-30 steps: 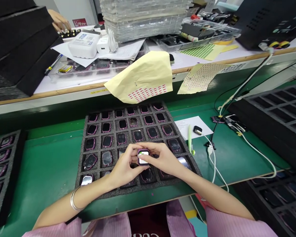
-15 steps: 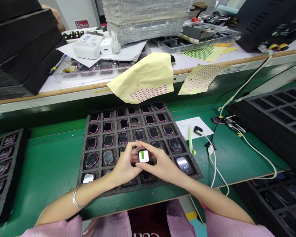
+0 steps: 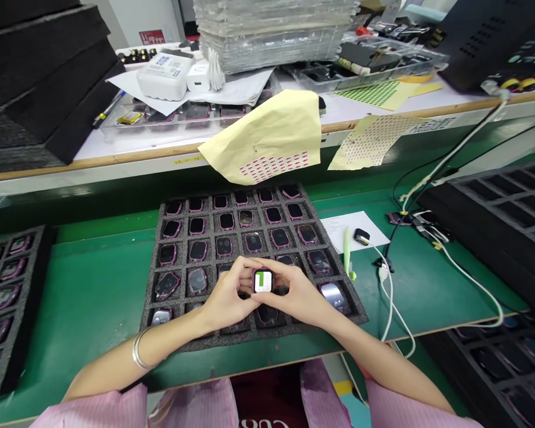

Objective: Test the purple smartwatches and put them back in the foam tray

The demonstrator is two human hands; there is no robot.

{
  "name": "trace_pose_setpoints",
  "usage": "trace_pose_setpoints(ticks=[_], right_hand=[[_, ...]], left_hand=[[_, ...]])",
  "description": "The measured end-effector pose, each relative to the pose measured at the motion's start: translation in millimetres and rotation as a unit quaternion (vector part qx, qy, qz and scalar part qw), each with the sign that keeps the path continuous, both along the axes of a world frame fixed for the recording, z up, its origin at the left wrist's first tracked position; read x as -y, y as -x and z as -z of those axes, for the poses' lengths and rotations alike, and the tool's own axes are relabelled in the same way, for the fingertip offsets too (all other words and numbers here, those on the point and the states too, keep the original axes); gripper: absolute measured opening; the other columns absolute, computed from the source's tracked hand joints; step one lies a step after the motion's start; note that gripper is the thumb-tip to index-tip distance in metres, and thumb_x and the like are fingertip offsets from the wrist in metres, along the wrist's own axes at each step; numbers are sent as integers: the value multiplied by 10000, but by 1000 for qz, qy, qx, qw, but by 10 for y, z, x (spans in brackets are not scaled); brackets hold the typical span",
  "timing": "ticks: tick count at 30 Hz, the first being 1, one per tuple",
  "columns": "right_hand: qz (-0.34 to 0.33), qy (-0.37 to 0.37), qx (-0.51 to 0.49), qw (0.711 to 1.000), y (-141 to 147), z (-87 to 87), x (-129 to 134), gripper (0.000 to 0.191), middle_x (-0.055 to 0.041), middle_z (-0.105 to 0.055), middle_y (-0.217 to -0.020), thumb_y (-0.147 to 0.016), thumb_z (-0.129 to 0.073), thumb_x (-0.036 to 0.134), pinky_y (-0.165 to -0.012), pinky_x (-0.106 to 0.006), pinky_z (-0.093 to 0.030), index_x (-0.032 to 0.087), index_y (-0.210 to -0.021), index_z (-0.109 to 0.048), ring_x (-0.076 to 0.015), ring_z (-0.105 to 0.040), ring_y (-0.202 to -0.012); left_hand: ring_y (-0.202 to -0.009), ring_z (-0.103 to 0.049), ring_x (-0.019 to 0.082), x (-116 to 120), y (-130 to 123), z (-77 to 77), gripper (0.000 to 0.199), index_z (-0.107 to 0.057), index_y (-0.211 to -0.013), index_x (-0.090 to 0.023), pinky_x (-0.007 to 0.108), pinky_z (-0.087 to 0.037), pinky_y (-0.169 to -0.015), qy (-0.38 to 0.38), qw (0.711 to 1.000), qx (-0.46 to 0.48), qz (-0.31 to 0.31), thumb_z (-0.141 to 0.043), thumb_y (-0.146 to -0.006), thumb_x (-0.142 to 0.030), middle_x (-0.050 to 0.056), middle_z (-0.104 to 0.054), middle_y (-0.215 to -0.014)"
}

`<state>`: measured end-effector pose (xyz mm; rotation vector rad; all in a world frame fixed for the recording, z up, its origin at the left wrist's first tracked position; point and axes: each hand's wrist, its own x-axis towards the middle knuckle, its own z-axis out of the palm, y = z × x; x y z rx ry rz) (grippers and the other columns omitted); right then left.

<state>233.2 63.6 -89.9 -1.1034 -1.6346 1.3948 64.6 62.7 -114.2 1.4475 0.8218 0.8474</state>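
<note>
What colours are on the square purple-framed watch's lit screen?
The lit screen is white and green; head view.

The small, square, purple-rimmed watch (image 3: 263, 280) looks smooth and glossy, the rectangular grey foam tray (image 3: 182, 261) rough and matt, the green tabletop (image 3: 98, 297) faintly shiny, the large far yellow paper sheet (image 3: 271, 131) matt.

The green bench (image 3: 89, 303) carries 1 grey foam tray (image 3: 183, 254); from it, a 2nd foam tray (image 3: 34, 279) lies at 9 o'clock, a white sheet (image 3: 375, 227) at 2 and a slim green tool (image 3: 347, 246) at about 3. At 12, the white shelf (image 3: 138, 144) bears a black foam stack (image 3: 40, 89) at 10 o'clock, a shallow clear tray (image 3: 169, 125) at 11 and a dark box (image 3: 481, 53) between 1 and 2.
</note>
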Motion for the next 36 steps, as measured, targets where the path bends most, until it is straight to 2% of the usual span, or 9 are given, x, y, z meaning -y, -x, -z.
trace_pose_setpoints(ticks=[4, 6, 11, 15, 17, 22, 26, 30, 36], right_hand=[[28, -4, 32, 999, 30, -5, -23, 255, -41, -708, -853, -808, -643, 258, -543, -240, -458, 155, -1031, -709, -185, -624, -688], [47, -15, 32, 998, 63, 8, -44, 220, -37, -712, -811, -834, -626, 287, -516, -237, -436, 155, -977, -728, -174, -610, -641], [52, -36, 15, 998, 93, 40, -39, 259, -42, -716, -949, -848, -608, 269, -606, -267, -488, 195, -1078, -701, -204, -644, -762], [27, -18, 6, 999, 49, 18, 17, 521, -65, -644, -1168, -754, -694, 191, -713, -290, -523, 195, -1261, -578, -230, -638, -931], [17, -10, 0, 1000, 29, -10, 31, 588, -73, -626, -1199, -721, -713, 169, -752, -303, -528, 185, -1286, -551, -235, -633, -958], [44, -24, 19, 999, 60, -53, 14, 278, -51, -718, -971, -787, -655, 213, -694, -301, -531, 172, -1059, -700, -233, -668, -836], [89, -37, -3, 995, 133, -15, 20, 190, -47, -724, -966, -835, -625, 248, -798, -336, -529, 182, -982, -725, -246, -672, -889], [84, -18, -30, 996, 161, 13, 58, 236, -51, -699, -1052, -845, -628, 247, -879, -354, -512, 195, -1066, -695, -242, -648, -974], [5, 30, -69, 997, 52, -37, 99, 595, -76, -535, -1322, -791, -685, 204, -905, -367, -511, 226, -1347, -477, -254, -579, -1112]], left_hand=[[-796, -674, 160, 34, 1, 15, 418, -425, -1080, -223, 271, -554, -699, -23, 999, -24, -6, -693, -763, -175, 41, -672, -957], [-770, -670, 154, 44, -7, 18, 422, -428, -1076, -222, 278, -557, -695, -16, 1000, -20, -11, -702, -758, -183, 36, -669, -937], [-736, -649, 143, 18, -22, 16, 432, -429, -1036, -221, 250, -533, -653, 20, 1000, -3, -24, -731, -730, -185, 19, -658, -880], [-806, -665, 156, -5, -6, 28, 422, -406, -1033, -223, 237, -525, -672, 25, 999, 23, -16, -673, -738, -82, 27, -671, -903], [-810, -669, 155, 1, 3, 37, 426, -402, -1038, -224, 236, -528, -677, 16, 1000, 24, -8, -650, -738, -52, 24, -674, -896], [-790, -671, 142, 59, -1, 46, 443, -414, -1077, -236, 252, -553, -701, -18, 1000, -4, -13, -701, -751, -148, 21, -668, -939], [-767, -669, 136, 82, -11, 55, 438, -421, -1071, -232, 243, -555, -682, -30, 999, -18, -19, -709, -749, -161, 16, -659, -920], [-725, -650, 132, 60, -13, 63, 440, -426, -1058, -226, 236, -538, -643, -9, 999, -5, -33, -721, -736, -172, 10, -650, -876], [-748, -648, 123, 18, -4, 3, 413, -416, -1028, -216, 209, -504, -651, 38, 998, 45, -26, -693, -740, -112, 21, -672, -875]])
